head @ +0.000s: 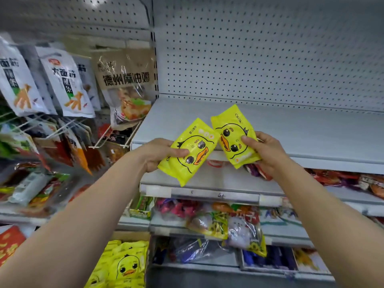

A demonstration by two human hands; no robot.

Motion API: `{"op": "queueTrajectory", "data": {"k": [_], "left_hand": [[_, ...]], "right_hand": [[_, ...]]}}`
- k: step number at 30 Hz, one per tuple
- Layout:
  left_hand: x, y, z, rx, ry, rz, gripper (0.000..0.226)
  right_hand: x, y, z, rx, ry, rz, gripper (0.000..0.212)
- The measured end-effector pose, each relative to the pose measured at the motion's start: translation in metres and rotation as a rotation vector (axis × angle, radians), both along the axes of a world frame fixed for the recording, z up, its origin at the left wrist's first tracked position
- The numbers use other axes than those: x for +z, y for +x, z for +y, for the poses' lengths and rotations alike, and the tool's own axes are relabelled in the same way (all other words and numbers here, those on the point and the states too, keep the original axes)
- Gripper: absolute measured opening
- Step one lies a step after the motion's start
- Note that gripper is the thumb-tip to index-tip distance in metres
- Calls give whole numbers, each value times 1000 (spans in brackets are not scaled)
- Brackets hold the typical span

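In the head view, at mid-frame, the left hand (159,153) grips one yellow duck packet (190,151) and the right hand (268,152) another packet (235,136), both raised before the bare upper shelf (291,129), seemingly mid-stocking; next, laying them flat there.

A shop, seemingly: pegboard shelves (291,132); hanging snack packets (66,80).

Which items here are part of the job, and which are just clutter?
In use: left hand gripping a yellow duck packet; right hand gripping a second duck packet; likely the bare shelf behind them.
Lying about: hanging white snack bags; brown bag; mixed snacks on lower shelves; duck packs at bottom.
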State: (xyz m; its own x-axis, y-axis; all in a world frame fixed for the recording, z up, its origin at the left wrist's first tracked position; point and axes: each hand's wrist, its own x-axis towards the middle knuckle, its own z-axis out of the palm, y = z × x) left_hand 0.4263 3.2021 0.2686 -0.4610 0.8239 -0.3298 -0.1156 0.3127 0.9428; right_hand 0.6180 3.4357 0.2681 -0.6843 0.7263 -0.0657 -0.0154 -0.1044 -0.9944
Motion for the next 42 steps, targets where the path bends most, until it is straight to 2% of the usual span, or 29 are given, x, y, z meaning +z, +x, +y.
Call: {"op": "queueTrajectory", "data": {"k": [3,7,13,19,23,30,35,42], "left_hand": [[16,-17,22,7,-47,59,7],[26,-68,61,-29,-87,207,37],[42,-150,111,-148,-197,359,39],[50,-207,136,-233,-349,668,38],[57,-224,145,-256,-469,926,41],[53,-238,158,-219,-419,1005,46],[53,-248,164,-159,-368,1093,50],[50,-268,174,-56,-301,1186,45]], "right_hand": [[13,-19,23,-17,61,-2,27],[34,-53,52,-23,123,-8,30],[56,-113,89,-25,232,-45,20],[55,-155,119,-4,310,-117,31],[56,-171,130,62,343,-117,23],[42,-187,140,120,297,-86,27],[45,-194,147,112,303,-83,21],[51,-199,153,70,331,-80,20]]}}
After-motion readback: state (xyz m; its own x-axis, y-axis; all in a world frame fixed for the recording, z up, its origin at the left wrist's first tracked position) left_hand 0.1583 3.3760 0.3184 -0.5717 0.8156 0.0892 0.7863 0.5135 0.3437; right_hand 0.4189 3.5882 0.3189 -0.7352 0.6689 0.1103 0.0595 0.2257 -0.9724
